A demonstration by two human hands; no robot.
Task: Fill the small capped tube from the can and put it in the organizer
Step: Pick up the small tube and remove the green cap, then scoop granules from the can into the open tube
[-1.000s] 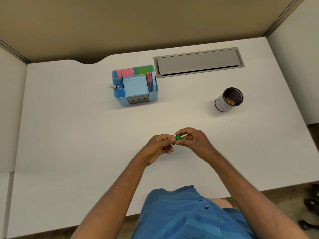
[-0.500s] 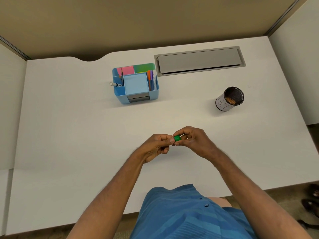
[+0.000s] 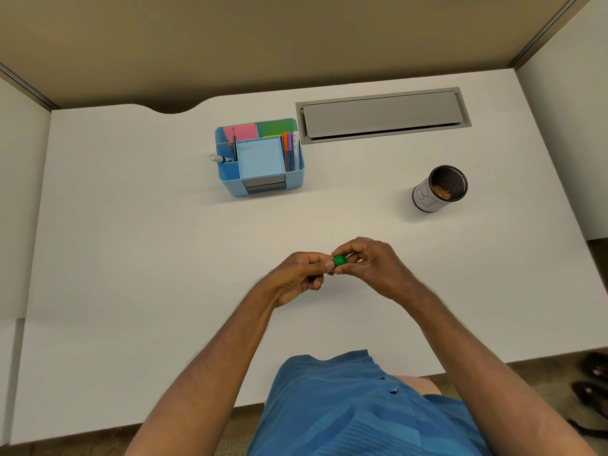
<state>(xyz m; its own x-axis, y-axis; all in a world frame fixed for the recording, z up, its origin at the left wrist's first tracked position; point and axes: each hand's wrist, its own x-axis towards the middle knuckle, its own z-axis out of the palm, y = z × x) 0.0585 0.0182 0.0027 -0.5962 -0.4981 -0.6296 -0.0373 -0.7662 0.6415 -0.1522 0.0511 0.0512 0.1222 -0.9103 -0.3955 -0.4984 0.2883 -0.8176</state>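
A small tube with a green cap (image 3: 339, 260) is held between both hands above the middle of the white desk (image 3: 131, 258). My left hand (image 3: 302, 274) closes around the tube's body, which is mostly hidden by the fingers. My right hand (image 3: 371, 263) pinches the green cap with thumb and fingertips. The black mesh can (image 3: 439, 189) with a white label stands upright at the right, with tan bits inside. The blue organizer (image 3: 260, 156) sits at the back centre, apart from both hands.
The organizer holds pink and green notes, pencils, pens and a marker sticking out its left side. A grey cable hatch (image 3: 383, 115) lies behind it. Partition walls bound the desk at left, right and back. Shoes (image 3: 592, 386) rest on the floor at the right.
Both hands stay together on the tube near the desk's middle; the fingers shift slightly around the green cap. The view has tilted a little.
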